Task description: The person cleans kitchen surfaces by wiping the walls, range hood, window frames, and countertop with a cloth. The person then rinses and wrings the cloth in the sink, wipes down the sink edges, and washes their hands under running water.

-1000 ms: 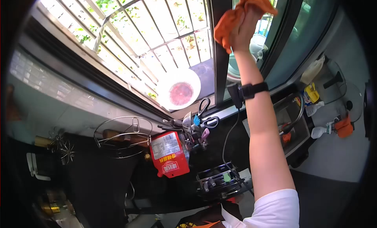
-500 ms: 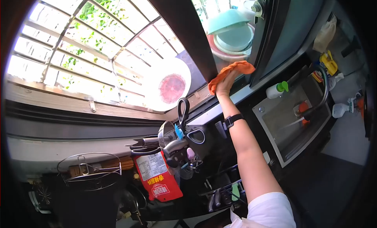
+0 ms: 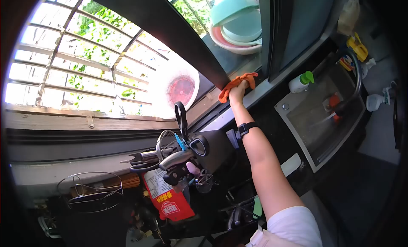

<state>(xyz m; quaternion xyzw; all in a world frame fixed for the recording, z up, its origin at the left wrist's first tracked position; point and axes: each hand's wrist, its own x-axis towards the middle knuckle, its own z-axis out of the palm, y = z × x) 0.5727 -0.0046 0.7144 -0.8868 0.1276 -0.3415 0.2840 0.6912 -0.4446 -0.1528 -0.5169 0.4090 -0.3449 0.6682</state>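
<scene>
My right hand [image 3: 237, 93] is stretched out to the window's lower track, with an orange cloth [image 3: 226, 93] gripped in it. The cloth lies against the foot of the dark window frame [image 3: 197, 51] and its bunched edges stick out on both sides of the hand. Its fingers are partly hidden by the cloth. A black band [image 3: 247, 128] circles the wrist. My left hand is out of view. Behind the glass, stacked basins [image 3: 236, 28] stand just beyond the cloth.
A pump bottle [image 3: 301, 83] stands beside the sink [image 3: 312, 132], where the tap [image 3: 357, 83] appears to be running. Scissors [image 3: 182, 121] and other utensils rise from a holder near the sill, above a red packet [image 3: 176, 203]. Outside the window are metal bars [image 3: 55, 64] and a pale basin [image 3: 182, 87].
My right hand and the cloth have moved left and slightly down in the picture, closer to the foot of the frame. The whole view has shifted a little as well.
</scene>
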